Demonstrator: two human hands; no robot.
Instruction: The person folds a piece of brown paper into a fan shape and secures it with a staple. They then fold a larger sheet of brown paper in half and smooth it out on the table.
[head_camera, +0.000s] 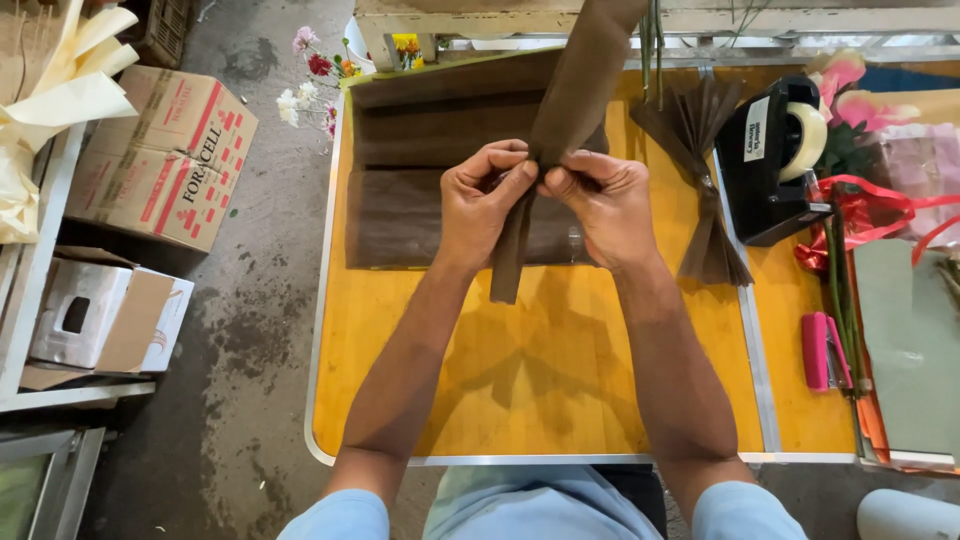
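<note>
Both hands meet over the middle of an orange table (540, 390). My left hand (482, 200) and my right hand (603, 200) pinch a folded strip of brown paper (572, 90) at its middle. The strip runs from the top of the view down to a free end below my hands. Under the hands lies a stack of brown paper sheets (410, 170). To the right a pleated brown paper fan (700, 160), tied at its waist, rests on the table.
A black tape dispenser (775, 160) stands at the right, with red ribbon (880, 205), a pink stapler (820, 350) and green paper (910, 350) beyond. Flowers (312, 85) stand at the table's far left corner. Cardboard boxes (165, 150) sit on the floor left.
</note>
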